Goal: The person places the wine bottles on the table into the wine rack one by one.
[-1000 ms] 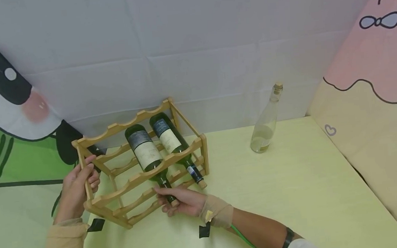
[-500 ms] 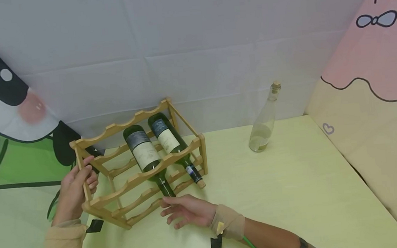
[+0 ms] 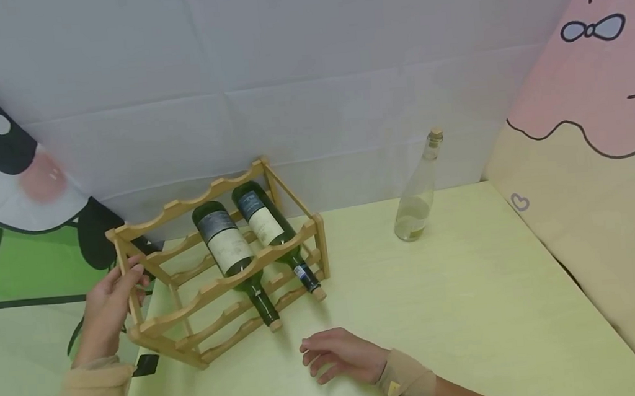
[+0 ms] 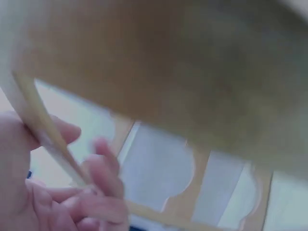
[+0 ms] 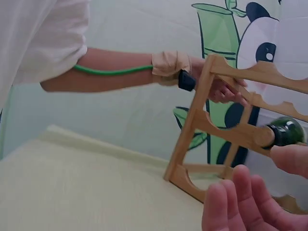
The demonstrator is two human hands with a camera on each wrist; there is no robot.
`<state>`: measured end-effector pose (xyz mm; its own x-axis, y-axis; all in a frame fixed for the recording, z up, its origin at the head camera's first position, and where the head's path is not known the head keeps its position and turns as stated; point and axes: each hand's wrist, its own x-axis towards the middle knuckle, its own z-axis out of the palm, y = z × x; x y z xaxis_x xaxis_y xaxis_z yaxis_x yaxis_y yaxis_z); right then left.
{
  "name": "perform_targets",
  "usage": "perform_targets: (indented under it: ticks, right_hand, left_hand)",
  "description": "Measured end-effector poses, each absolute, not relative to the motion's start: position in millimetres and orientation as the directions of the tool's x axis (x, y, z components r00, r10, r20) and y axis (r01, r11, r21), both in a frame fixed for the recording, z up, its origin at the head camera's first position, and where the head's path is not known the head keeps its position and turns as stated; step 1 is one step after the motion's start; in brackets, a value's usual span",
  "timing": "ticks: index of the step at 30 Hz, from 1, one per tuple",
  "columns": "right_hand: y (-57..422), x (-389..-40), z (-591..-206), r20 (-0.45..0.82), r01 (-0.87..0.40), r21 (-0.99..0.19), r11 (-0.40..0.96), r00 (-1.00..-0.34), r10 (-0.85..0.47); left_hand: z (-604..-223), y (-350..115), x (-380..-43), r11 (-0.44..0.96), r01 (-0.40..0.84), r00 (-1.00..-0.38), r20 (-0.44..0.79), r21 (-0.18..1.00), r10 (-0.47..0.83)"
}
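Observation:
My left hand (image 3: 105, 311) grips the left side rail of a wooden wine rack (image 3: 154, 326), thumb on the near side. In the left wrist view the fingers curl around that slat (image 4: 48, 130). Two corked green wine bottles lie on the rack's upper tier, necks toward me: a larger bottle (image 3: 229, 248) in the middle and a slimmer bottle (image 3: 263, 224) to its right. Just right of the larger bottle's cork, my right hand (image 3: 346, 354) hovers apart from it with relaxed fingers, holding nothing. The right wrist view shows a cork end (image 5: 263, 137) beyond these fingers.
A clear corked bottle (image 3: 416, 206) stands upright toward the back right of the pale yellow table (image 3: 470, 285). Behind the rack hangs a grey-white cloth wall (image 3: 344, 115). A printed cartoon panel (image 3: 584, 96) borders the right side.
My right hand has let go of the larger bottle's neck and moved right and toward me. The left hand keeps its grip on the rack. The view has shifted slightly.

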<state>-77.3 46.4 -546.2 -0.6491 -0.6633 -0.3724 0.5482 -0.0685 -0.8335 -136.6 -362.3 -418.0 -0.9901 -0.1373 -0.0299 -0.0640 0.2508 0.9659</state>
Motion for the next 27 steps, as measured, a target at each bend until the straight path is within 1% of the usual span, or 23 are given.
perform_targets:
  ticks: [3, 5, 9, 13, 16, 19, 21, 22, 24, 27]
  right_hand:
    - [66.2, -76.5, -551.9, -0.374, 0.532, -0.844, -0.074, -0.680, -0.630]
    - [80.9, -77.7, -555.5, -0.372, 0.515, -0.853, -0.077, -0.705, -0.604]
    - [109.8, -84.3, -559.4, -0.369, 0.480, -0.874, -0.073, -0.754, -0.544]
    - [136.6, -94.6, -557.7, -0.362, 0.439, -0.896, -0.060, -0.804, -0.471]
    - [156.9, -103.1, -553.5, -0.345, 0.401, -0.914, -0.065, -0.850, -0.398]
    - [176.7, -112.0, -546.6, -0.324, 0.369, -0.925, -0.094, -0.891, -0.318]
    - [189.1, -118.0, -540.2, -0.307, 0.346, -0.932, -0.110, -0.913, -0.270]
    - [195.2, -121.2, -536.8, -0.296, 0.332, -0.936, -0.117, -0.922, -0.251]
    - [206.6, -128.1, -529.5, -0.270, 0.301, -0.945, -0.126, -0.939, -0.214]
    - [221.7, -138.6, -518.1, -0.227, 0.247, -0.962, -0.113, -0.960, -0.164]
  left_hand:
    - [-415.2, -364.0, -130.0, 0.504, -0.145, -0.980, -0.054, 0.851, -0.190]
    - [-414.0, -362.9, -124.6, 0.597, -0.174, -0.976, -0.056, 0.783, -0.211]
    - [-409.3, -354.8, -113.4, 0.622, -0.194, -0.967, -0.043, 0.759, -0.249]
    - [-402.6, -343.5, -101.6, 0.628, -0.176, -0.953, 0.028, 0.758, -0.301]
    - [-397.0, -334.7, -93.6, 0.631, -0.166, -0.925, 0.103, 0.758, -0.367]
    - [-390.6, -327.1, -85.6, 0.642, -0.179, -0.881, 0.170, 0.745, -0.442]
    - [-386.8, -322.3, -80.6, 0.669, -0.150, -0.854, 0.245, 0.728, -0.459]
    - [-384.9, -319.2, -78.5, 0.687, -0.117, -0.841, 0.296, 0.717, -0.452]
    - [-380.7, -310.9, -75.1, 0.729, -0.012, -0.805, 0.426, 0.685, -0.413]
    - [-371.2, -289.4, -69.2, 0.782, 0.155, -0.740, 0.595, 0.603, -0.312]
